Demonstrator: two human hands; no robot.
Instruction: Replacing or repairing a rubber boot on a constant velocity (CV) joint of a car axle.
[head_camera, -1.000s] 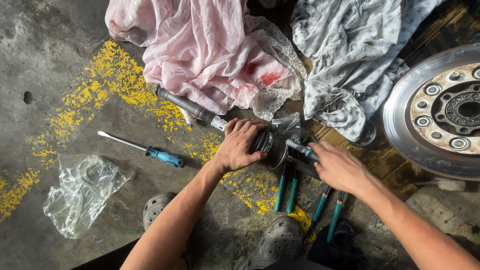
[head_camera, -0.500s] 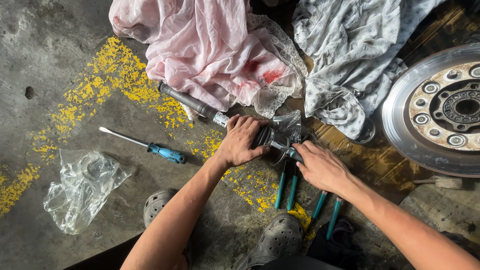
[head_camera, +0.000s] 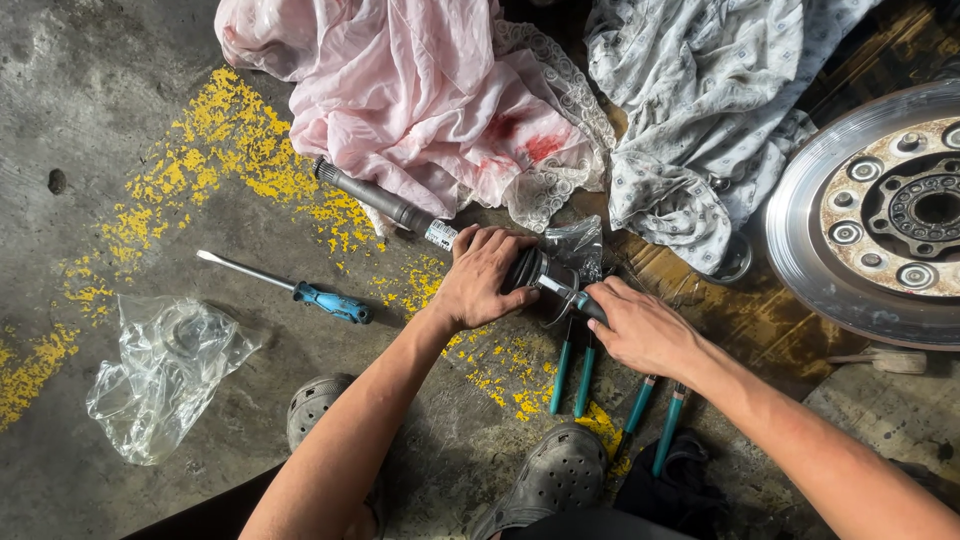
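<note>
My left hand (head_camera: 484, 275) grips the black rubber boot (head_camera: 527, 268) on a grey axle shaft (head_camera: 380, 201) that lies on the concrete floor, its far end running up and left under a pink cloth (head_camera: 400, 90). My right hand (head_camera: 640, 325) is closed around a thin tool with a dark handle (head_camera: 568, 291), whose tip rests against the boot's right side. A piece of clear plastic (head_camera: 575, 242) sits just behind the boot. Two pairs of teal-handled pliers (head_camera: 572, 370) lie on the floor under my right hand.
A blue-handled screwdriver (head_camera: 290, 288) lies left of the shaft. A crumpled clear plastic bag (head_camera: 160, 375) sits at lower left. A grey patterned cloth (head_camera: 700, 110) is at the top, a brake disc with hub (head_camera: 880, 220) at right. My grey clogs (head_camera: 555, 475) are below.
My right hand has moved left along the floor toward the boot and closed on the thin tool. My left hand stays on the boot.
</note>
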